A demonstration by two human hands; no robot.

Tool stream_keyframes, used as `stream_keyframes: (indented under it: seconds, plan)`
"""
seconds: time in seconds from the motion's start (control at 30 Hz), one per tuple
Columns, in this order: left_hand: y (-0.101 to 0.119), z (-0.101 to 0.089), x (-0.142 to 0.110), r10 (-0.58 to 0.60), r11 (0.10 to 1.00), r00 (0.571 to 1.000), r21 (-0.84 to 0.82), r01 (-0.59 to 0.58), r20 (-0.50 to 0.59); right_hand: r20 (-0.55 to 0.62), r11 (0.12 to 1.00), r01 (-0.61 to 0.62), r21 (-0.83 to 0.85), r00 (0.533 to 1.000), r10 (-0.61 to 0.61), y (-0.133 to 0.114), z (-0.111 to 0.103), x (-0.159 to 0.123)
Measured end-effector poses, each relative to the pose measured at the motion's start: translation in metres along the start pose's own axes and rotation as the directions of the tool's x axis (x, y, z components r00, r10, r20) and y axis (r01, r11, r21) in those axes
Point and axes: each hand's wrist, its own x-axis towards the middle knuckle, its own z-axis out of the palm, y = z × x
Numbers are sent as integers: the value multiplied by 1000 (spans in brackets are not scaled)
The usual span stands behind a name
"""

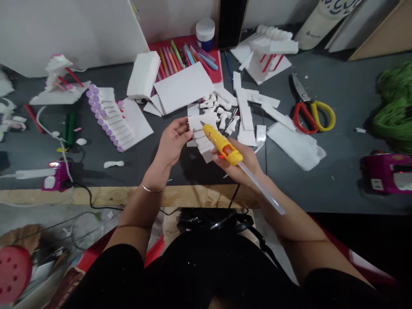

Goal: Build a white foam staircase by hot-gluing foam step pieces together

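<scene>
My left hand [172,143] pinches a small white foam staircase piece [202,136] by its left edge, holding it just above the dark table. My right hand [240,165] grips a yellow glue gun [222,145] whose metal tip touches the top of the foam piece. A clear glue stick [262,189] juts out of the gun's back toward my right forearm. The gun's black cord hangs down over the table edge.
White foam strips and scraps [246,113] lie just beyond my hands. Red-and-yellow scissors [310,111] lie to the right, green yarn [397,107] at the far right. A finished staircase with purple caps [111,122] sits at left, markers on a red tray [185,56] behind, pink devices [386,171] on both sides.
</scene>
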Motion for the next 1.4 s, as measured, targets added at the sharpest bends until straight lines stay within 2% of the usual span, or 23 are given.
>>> stream_keyframes:
  seconds: [0.17,0.43,0.7,1.4]
  plan:
    - [-4,1,-1,34,999,999,35,-34,3,94,999,21,-29,995,-19,-2,-1,3]
    - [6,10,-8,8,998,1000,60,-8,-3,107,997,76,9,991,-77,4,3,2]
    - [11,13,-10,8,999,1000,49,-8,12,111,1000,19,15,994,-21,-2,1,4]
    - [15,16,-13,-18,999,1000,27,18,13,114,1000,14,11,993,-15,-7,1,5]
